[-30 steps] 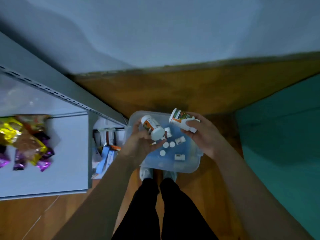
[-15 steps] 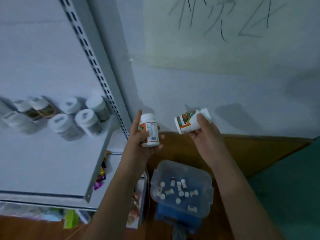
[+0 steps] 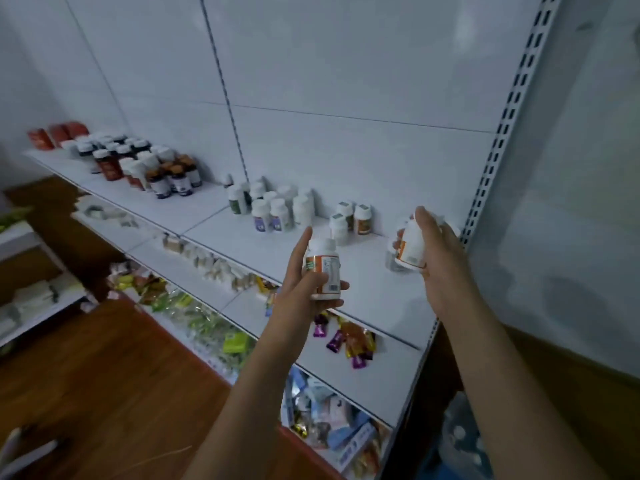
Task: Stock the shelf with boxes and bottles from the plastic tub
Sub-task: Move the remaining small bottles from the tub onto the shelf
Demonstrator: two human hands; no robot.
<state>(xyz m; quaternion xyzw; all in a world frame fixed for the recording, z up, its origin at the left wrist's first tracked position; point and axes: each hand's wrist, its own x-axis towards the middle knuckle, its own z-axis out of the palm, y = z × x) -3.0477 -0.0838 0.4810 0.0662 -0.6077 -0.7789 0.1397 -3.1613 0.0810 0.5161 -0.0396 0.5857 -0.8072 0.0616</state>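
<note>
My left hand [image 3: 304,282] grips a white bottle with an orange and green label [image 3: 323,268], upright, over the front part of the white top shelf [image 3: 221,209]. My right hand [image 3: 438,258] holds a second white bottle [image 3: 410,245] at the shelf's right end, low over the shelf surface beside the slotted upright. Three similar bottles [image 3: 349,220] stand just behind and between the two hands. The plastic tub [image 3: 460,441] shows only partly at the bottom right, on the floor.
More white bottles [image 3: 273,206] and dark bottles [image 3: 162,168] stand further left on the top shelf, red boxes [image 3: 52,135] at its far end. Lower shelves hold candy wrappers [image 3: 349,341], packets and boxes. The slotted shelf upright [image 3: 498,140] rises on the right. The floor is brown wood.
Both hands rose from the tub to the top shelf with a bottle each. The view swung up and left onto the shelf; the right hand now reaches the shelf's right end.
</note>
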